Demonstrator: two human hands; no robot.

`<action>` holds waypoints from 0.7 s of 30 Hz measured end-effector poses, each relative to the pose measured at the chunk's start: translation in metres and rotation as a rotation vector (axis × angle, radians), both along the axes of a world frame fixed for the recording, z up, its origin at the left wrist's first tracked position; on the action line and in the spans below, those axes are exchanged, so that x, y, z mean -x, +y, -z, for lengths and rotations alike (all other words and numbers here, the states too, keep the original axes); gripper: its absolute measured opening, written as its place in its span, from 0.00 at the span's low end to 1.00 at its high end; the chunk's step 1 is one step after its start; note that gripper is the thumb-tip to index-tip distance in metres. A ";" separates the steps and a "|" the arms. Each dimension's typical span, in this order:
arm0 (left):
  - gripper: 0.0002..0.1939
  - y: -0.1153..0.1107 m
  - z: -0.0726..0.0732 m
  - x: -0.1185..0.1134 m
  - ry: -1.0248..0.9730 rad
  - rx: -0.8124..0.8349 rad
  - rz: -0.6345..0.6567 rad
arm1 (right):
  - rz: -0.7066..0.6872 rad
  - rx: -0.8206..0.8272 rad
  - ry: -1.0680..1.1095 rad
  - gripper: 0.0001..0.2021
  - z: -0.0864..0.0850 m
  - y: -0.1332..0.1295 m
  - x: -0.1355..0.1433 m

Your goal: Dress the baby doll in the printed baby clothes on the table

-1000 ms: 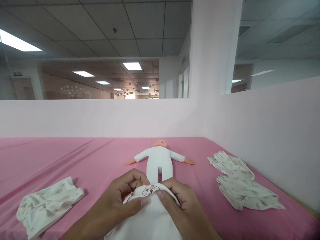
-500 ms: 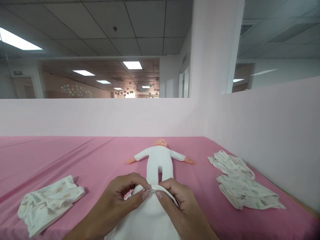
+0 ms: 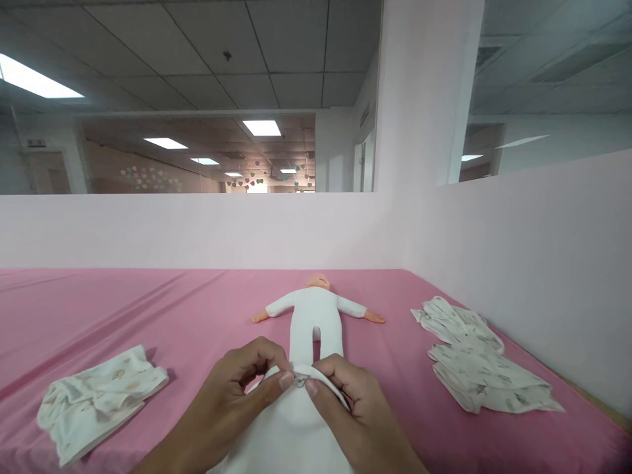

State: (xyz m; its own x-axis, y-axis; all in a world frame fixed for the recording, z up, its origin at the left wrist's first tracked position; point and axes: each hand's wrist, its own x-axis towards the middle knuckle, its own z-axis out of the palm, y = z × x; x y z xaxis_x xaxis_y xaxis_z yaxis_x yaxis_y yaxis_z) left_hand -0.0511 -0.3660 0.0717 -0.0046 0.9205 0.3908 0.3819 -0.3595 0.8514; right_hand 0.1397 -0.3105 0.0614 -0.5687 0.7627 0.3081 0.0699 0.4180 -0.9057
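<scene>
Clearly, left fingers (image 3: 266, 394) and right fingers (image 3: 326, 404) pinch white cloth (image 3: 296, 434) by its curled, dark-marked edge (image 3: 299, 380).

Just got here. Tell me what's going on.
A person's left hand and right hand pinch the edge of a white cloth, close to each other. Just beyond, a white-bodied doll lies with arms spread on a pink sheet. A folded patterned cloth lies to the left, and some printed fabric to the right.
</scene>
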 end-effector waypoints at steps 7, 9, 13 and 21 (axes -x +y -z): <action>0.15 0.000 0.002 -0.005 -0.141 0.042 -0.031 | 0.001 0.003 0.001 0.15 0.002 0.001 0.000; 0.16 0.001 0.003 -0.004 -0.155 0.067 -0.023 | 0.003 0.009 0.000 0.15 0.002 0.001 0.000; 0.17 0.003 0.004 -0.003 -0.167 0.101 -0.030 | 0.013 0.006 0.008 0.15 0.002 0.001 0.001; 0.19 0.003 0.000 0.003 -0.172 0.150 0.033 | 0.019 0.005 0.004 0.17 0.002 0.001 0.000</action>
State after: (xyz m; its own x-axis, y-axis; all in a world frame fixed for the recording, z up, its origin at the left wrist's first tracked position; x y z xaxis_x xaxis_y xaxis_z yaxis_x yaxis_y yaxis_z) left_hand -0.0536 -0.3627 0.0714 -0.0286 0.9688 0.2460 0.2165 -0.2343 0.9478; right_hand 0.1397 -0.3095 0.0598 -0.5525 0.7751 0.3067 0.0741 0.4122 -0.9081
